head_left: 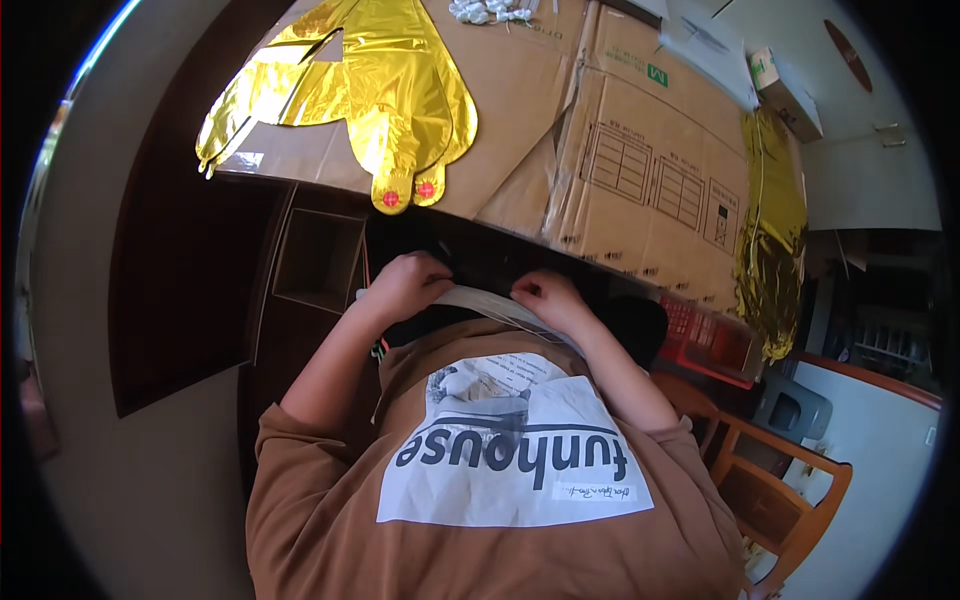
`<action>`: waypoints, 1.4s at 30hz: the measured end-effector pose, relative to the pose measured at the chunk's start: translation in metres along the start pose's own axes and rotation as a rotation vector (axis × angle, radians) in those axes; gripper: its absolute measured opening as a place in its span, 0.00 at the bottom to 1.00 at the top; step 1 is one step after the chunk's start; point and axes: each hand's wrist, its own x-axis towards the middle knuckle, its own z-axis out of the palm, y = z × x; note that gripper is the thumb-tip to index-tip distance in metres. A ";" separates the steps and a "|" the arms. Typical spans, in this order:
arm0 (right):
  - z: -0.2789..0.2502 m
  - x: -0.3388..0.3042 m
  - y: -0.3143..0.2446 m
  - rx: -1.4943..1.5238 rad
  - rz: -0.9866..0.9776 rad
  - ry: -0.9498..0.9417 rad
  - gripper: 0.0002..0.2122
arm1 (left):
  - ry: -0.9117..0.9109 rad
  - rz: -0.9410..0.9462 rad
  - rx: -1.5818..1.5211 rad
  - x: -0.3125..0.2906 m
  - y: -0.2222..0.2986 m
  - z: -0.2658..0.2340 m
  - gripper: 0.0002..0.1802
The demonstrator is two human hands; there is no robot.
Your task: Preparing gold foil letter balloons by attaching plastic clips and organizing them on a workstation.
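My left hand (408,288) is over my lap, its fingers curled and pressed together at the left end of a thin, whitish translucent bundle of strands (490,302). To its right, my right hand (550,298) is also closed, thumb against bent fingers, just above the same bundle. What either hand pinches is too small to make out. The bundle lies in a curve across my lap, below the table edge. Beyond my hands, flat gold foil balloons (405,75) rest on the cardboard, their two tabs with red marks overhanging its near edge.
Flattened cardboard (520,160) covers the table. White knotted pieces (490,10) lie at its far side. Gold foil (772,230) drapes over the right end, near a small box (785,95). Below are a red plastic crate (705,340) and a wooden chair (780,480).
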 end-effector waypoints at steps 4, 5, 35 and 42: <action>0.006 0.006 -0.019 0.019 -0.065 -0.081 0.10 | -0.093 0.151 0.057 0.002 0.004 0.019 0.12; -0.001 0.000 -0.029 -0.007 -0.069 -0.101 0.11 | -0.092 0.178 0.044 -0.003 0.005 0.024 0.12; -0.126 -0.086 -0.227 0.695 -0.185 -0.264 0.08 | 0.278 0.592 0.081 -0.058 0.194 -0.136 0.05; -0.132 -0.083 -0.230 0.221 -0.560 0.019 0.05 | -0.299 0.560 -0.822 -0.060 0.217 -0.131 0.06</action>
